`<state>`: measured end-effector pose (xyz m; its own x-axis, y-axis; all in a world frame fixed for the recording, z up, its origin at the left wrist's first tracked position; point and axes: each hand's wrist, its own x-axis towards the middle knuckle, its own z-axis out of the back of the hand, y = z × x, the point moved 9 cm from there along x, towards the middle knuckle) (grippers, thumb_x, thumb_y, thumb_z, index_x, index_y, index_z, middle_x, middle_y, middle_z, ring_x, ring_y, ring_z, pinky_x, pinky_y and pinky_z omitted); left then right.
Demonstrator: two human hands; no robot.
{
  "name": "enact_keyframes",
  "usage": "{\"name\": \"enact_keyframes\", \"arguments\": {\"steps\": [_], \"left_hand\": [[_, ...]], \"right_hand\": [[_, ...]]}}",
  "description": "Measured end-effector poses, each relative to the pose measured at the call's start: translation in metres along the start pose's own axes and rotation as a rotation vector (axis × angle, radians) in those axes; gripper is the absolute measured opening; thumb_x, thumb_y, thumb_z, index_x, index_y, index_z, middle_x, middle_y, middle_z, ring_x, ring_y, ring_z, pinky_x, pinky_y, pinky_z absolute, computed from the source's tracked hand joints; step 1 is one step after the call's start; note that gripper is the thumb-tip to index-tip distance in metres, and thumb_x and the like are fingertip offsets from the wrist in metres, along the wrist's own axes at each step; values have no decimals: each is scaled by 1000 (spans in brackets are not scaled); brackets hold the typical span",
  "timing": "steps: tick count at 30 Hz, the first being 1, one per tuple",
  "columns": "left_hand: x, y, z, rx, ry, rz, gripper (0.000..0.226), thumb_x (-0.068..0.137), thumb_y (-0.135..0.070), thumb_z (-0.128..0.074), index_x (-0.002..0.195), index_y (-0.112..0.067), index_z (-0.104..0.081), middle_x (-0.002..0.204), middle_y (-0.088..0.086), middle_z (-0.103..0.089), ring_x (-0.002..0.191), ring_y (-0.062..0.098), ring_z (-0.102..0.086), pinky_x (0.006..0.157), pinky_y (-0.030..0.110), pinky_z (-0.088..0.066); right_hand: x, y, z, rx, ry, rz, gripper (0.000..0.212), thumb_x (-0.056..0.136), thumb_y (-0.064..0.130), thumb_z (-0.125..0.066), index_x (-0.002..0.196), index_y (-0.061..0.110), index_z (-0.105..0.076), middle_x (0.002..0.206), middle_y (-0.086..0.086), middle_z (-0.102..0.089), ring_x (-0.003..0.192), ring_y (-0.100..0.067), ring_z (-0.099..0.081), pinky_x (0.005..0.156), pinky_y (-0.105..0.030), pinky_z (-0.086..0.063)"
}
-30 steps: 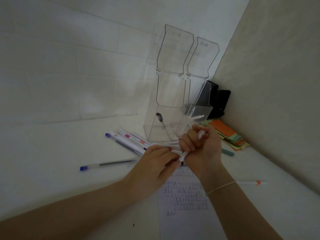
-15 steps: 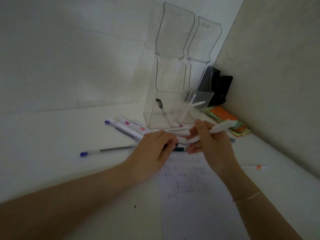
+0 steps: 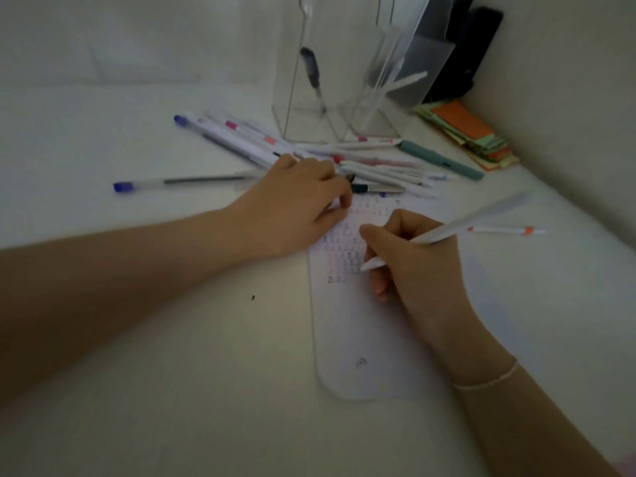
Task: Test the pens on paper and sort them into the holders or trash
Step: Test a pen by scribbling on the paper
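Gripping a white pen (image 3: pixel 444 232) in my right hand (image 3: pixel 413 259), I have thumb and fingers curled round its lower barrel in a writing hold, the tip down on the sheet of paper (image 3: pixel 364 325) and the long barrel slanting up and away to the right. My left hand (image 3: pixel 299 201) lies at the paper's upper left corner, fingers loosely bent with their tips at the sheet's edge; whether they pinch anything small there I cannot tell. Rows of small test scribbles cover the upper part of the paper, and one lone mark sits near its lower end. Beyond my left hand a loose heap of pens (image 3: pixel 375 163) fans across the white table (image 3: pixel 137 356), with a teal pen (image 3: pixel 442 160) at its right edge and a clear pen with a blue cap (image 3: pixel 182 183) lying apart to the left. A white pen with orange ends (image 3: pixel 504 230) lies alone to the right of the paper. Behind the heap stand two clear holders: the left holder (image 3: pixel 292 80) has one dark pen leaning inside, the right holder (image 3: pixel 375 98) has a pale one. A stack of orange and green paper slips (image 3: pixel 468 132) sits by the wall at the right.
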<state>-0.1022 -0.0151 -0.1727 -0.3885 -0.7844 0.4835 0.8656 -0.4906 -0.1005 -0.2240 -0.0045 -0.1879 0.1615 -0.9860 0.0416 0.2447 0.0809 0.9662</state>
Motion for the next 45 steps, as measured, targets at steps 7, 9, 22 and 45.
{"name": "enact_keyframes", "arguments": {"steps": [7, 9, 22, 45], "left_hand": [[-2, 0, -1, 24, -43, -36, 32, 89, -36, -37, 97, -16, -61, 85, 3, -56, 79, 22, -52, 73, 31, -26], [-2, 0, -2, 30, -55, -46, 31, 89, -35, -39, 97, -15, -61, 86, 4, -57, 79, 23, -53, 74, 32, -26], [-2, 3, -2, 14, -88, -62, 31, 88, -37, -40, 99, -16, -61, 89, 5, -57, 86, 24, -54, 75, 31, -24], [-1, 1, -2, 27, -55, -31, 35, 88, -38, -37, 98, -15, -62, 90, 5, -59, 84, 25, -55, 76, 36, -34]], "right_hand": [[-2, 4, 5, -182, -138, 135, 32, 79, 3, -64, 62, -17, -46, 57, -35, -52, 42, -26, -41, 38, -22, -33], [-1, 6, 5, -224, -139, 151, 32, 79, 5, -65, 63, -17, -49, 59, -33, -55, 43, -30, -45, 39, -24, -36], [-3, 13, 0, -305, -123, 224, 32, 81, 5, -65, 62, -16, -50, 58, -30, -58, 50, -38, -51, 41, -27, -39], [-6, 15, -2, -329, -142, 256, 38, 83, 4, -64, 58, -13, -41, 54, -29, -49, 47, -34, -46, 44, -29, -38]]}}
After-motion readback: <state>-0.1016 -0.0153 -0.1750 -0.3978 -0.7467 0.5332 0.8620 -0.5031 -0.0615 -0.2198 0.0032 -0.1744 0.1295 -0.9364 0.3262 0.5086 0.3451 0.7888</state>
